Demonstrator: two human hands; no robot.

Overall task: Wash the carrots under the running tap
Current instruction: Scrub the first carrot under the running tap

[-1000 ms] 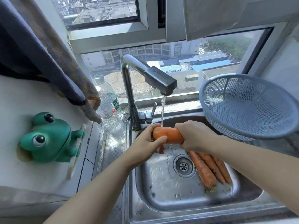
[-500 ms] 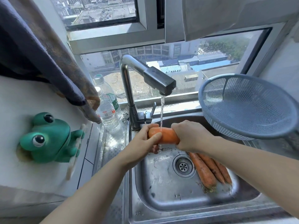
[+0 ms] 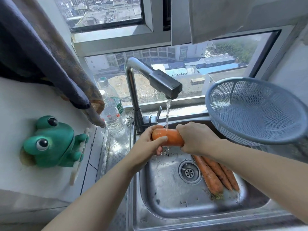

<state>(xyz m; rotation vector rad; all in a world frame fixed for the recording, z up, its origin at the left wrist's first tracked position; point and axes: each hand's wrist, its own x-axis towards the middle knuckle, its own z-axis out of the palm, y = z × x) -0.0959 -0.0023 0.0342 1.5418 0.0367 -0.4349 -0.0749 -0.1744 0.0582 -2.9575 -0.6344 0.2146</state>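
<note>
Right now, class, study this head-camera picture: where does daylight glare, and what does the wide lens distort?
Head view: daylight glares off the steel draining board left of the sink; the wide lens leans the window frame and stretches the basket; the carrot under the tap looks sharp.

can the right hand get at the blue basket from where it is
Probably yes. The blue basket sits just beyond the right hand with nothing between them. But that hand grips the carrot under the tap, so it would first have to leave it to the left hand.
</note>
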